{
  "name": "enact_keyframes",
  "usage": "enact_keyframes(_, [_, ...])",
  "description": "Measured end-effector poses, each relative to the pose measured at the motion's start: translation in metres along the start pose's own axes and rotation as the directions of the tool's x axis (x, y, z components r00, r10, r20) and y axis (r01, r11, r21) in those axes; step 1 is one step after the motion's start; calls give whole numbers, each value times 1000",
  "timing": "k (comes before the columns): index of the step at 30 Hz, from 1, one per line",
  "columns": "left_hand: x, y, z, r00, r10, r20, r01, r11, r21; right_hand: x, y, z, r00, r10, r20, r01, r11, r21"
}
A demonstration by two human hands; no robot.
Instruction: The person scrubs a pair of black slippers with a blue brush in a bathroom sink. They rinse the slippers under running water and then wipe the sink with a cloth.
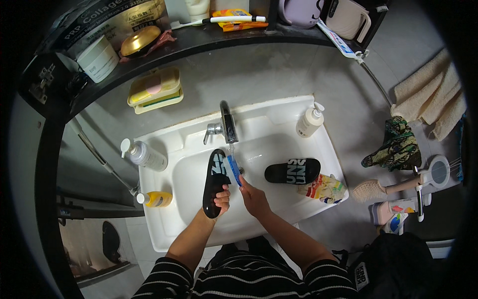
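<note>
My left hand [222, 198] grips a black slide sandal [212, 185] with white lettering on its strap, held up on end over the sink. In my right hand [255, 200] is a blue brush [233, 170], its head close against the sandal's strap; its bristles cannot be made out. A thin stream of water runs from the chrome faucet [228, 123] down beside the sandal and brush. The matching slide sandal [275, 174] lies at the right of the white sink [189, 233], next to a colourful printed packet [326, 189].
Pump bottles stand at the sink's left [149, 157] and right [309, 122] back, with a yellow bottle [160, 199] front left. A soap holder [156, 89] hangs on the wall below a dark shelf [199, 51]. Towels [423, 94] and a pink hairbrush [369, 191] are at right.
</note>
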State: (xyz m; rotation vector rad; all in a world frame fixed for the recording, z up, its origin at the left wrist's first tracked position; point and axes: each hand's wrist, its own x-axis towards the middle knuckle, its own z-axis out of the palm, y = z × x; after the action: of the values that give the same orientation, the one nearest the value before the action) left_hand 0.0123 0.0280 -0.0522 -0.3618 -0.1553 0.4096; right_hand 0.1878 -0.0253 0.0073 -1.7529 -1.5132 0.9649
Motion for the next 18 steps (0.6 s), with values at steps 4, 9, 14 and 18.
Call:
enact_keyframes(4, [0,-1,-8,995,76,66,-78,997,18,3,32,1,986,101,-136,-100,995,10])
enact_keyframes(9, [3,2,-16,998,66,7,-66,997,-37,12,36,5,999,-17,-43,11,991,-132])
enact_keyframes(14, [4,-12,1,999,24,-33,-22,999,37,13,10,-9,985,-37,-167,46,998,49])
enact_keyframes(18, [9,-18,-1,962,-212,-171,229,969,88,26,-5,2,969,30,-247,23,977,212])
